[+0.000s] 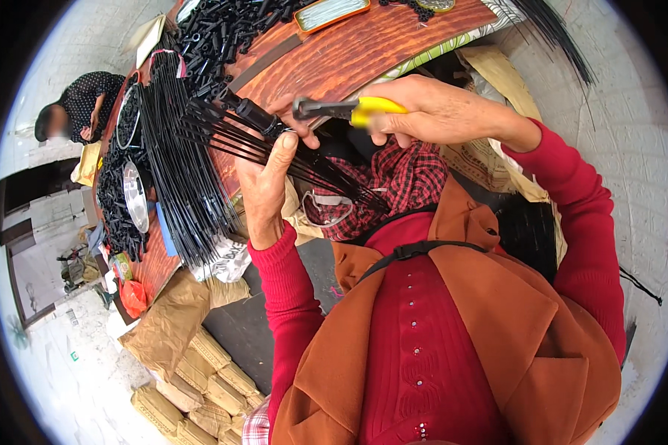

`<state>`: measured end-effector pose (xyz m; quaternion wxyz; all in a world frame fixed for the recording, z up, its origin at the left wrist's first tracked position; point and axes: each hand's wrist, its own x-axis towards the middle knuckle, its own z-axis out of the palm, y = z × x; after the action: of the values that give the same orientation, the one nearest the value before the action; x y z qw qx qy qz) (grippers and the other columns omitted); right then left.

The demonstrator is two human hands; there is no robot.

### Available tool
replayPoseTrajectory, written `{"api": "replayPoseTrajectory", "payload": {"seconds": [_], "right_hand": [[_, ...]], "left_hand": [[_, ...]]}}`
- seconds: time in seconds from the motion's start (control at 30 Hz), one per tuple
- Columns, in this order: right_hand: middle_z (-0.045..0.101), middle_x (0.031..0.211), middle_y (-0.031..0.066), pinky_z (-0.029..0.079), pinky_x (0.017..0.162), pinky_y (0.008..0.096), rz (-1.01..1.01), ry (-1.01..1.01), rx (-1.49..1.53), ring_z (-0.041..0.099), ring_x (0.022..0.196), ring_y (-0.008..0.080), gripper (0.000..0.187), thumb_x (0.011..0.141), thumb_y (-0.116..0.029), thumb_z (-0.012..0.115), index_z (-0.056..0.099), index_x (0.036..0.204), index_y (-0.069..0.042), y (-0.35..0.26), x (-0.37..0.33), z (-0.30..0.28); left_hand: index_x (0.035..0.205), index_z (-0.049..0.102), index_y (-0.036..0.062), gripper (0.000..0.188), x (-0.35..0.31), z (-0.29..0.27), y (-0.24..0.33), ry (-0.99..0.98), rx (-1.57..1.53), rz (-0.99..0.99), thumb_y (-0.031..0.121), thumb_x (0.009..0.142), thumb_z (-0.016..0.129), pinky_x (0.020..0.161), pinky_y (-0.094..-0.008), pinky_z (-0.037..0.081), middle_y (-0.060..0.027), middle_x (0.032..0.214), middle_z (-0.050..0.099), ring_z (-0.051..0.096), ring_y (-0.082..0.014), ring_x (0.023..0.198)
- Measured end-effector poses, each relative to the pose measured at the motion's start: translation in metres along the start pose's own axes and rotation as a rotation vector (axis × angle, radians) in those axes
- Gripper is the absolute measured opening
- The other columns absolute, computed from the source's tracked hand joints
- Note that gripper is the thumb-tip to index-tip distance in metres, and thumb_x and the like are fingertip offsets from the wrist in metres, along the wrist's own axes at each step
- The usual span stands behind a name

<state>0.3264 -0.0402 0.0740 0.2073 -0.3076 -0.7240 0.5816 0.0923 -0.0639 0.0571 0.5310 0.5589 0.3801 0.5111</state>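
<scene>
My left hand (pixel 263 174) is closed around a black umbrella frame (pixel 256 116), a ribbed plastic hub with a spray of thin dark ribs. Some ribs reach left over the table, others slant down toward my lap. A short bit of thin, shiny wire (pixel 291 131) shows at my left thumb tip. Yellow-handled pliers (pixel 326 110) are gripped in my right hand (pixel 441 111). Their dark head points left, just above the left fingers and close to the hub. Whether the jaws touch the wire cannot be made out.
Small black plastic parts (pixel 215 33) are heaped on the reddish wooden table (pixel 416 37), beside a tray of thin wires (pixel 334 15). A large bundle of black ribs (pixel 178 148) lies left. Checked red cloth (pixel 416 178) covers my lap. Paper-wrapped packs (pixel 193 386) stand lower left; another person (pixel 89 104) is far left.
</scene>
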Motion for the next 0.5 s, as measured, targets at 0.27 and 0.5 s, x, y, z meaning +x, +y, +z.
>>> {"api": "replayPoseTrajectory", "payload": {"seconds": [0.27,0.5], "right_hand": [[0.056,0.075,0.0151,0.043,0.059,0.0401,-0.253,0.125,-0.690,0.055,0.069,0.0343,0.026,0.079,-0.005,0.051,0.049,0.105,-0.007,-0.010,-0.006,-0.009],[0.058,0.080,0.0156,0.044,0.060,0.0401,-0.232,0.053,-0.844,0.056,0.075,0.0343,0.033,0.075,-0.002,0.051,0.049,0.107,-0.008,-0.017,0.000,-0.012]], "left_hand": [[0.107,0.054,-0.0071,0.036,-0.002,0.008,0.006,-0.033,0.069,-0.024,0.017,0.081,0.063,0.070,-0.0266,0.045,-0.0086,0.074,0.060,0.057,-0.0155,0.071],[0.106,0.055,-0.0061,0.029,-0.002,0.007,0.005,-0.009,0.071,-0.015,0.010,0.082,0.061,0.069,-0.0255,0.046,-0.0085,0.075,0.061,0.058,-0.0146,0.071]]}}
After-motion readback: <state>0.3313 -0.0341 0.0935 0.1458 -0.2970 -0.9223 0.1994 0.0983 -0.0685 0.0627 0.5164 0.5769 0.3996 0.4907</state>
